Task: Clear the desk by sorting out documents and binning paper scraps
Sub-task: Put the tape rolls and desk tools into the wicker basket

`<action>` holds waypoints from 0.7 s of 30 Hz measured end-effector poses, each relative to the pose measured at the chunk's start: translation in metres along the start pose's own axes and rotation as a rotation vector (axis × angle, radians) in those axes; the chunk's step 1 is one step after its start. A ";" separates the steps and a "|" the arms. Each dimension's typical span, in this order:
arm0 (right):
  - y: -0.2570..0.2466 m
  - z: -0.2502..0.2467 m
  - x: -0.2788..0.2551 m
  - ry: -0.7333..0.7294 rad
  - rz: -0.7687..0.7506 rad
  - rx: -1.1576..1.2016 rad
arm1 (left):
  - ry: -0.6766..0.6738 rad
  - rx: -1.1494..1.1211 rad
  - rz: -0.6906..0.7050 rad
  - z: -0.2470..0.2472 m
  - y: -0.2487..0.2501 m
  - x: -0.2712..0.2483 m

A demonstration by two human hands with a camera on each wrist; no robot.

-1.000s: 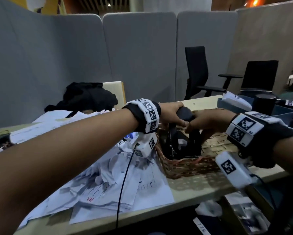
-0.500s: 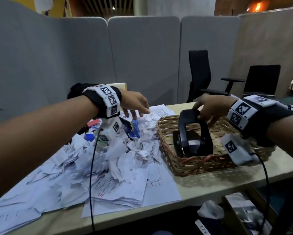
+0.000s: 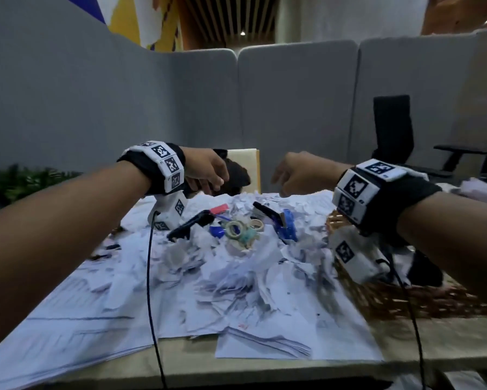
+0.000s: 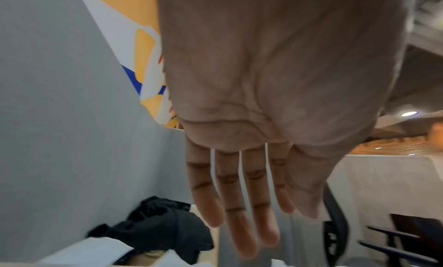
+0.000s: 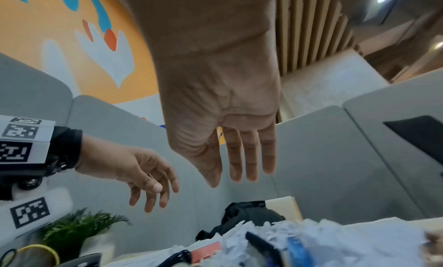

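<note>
Fingers [image 4: 230, 204] of left hand [image 3: 205, 171] and right hand [image 3: 298, 175] straight, loose, holding nothing, above one paper heap [image 3: 236, 266] on table [image 3: 405, 344], two tape rolls [image 3: 236, 230], one wicker basket [image 3: 405, 299] at right.

The head view looks forward and down over the desk [image 3: 405, 342] toward the grey partitions [image 3: 293, 108]. Each wrist view looks along its palm, tilted upward, close to the fingers. All three share the partitions and the black cloth [image 5: 249, 214] at the desk's far edge.
</note>
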State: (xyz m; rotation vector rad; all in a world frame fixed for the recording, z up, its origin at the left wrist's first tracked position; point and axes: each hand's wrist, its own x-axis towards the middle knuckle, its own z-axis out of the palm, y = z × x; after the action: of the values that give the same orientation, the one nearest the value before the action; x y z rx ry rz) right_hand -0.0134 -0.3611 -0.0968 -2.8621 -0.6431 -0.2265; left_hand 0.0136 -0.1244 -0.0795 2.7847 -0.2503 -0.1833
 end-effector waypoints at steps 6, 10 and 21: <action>-0.088 0.030 0.042 0.053 -0.174 0.058 | 0.009 0.019 -0.146 -0.025 -0.089 -0.041; -0.136 0.062 0.078 -0.054 -0.211 -0.030 | 0.011 0.154 -0.288 -0.023 -0.149 -0.061; -0.170 0.123 0.108 -0.302 -0.227 -0.464 | 0.102 0.265 -0.410 0.019 -0.254 -0.063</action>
State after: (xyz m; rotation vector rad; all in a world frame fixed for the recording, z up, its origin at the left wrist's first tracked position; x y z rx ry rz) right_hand 0.0219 -0.1395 -0.1681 -3.2970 -1.1047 0.0344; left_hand -0.0129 0.1172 -0.1778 3.0666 0.3502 -0.1101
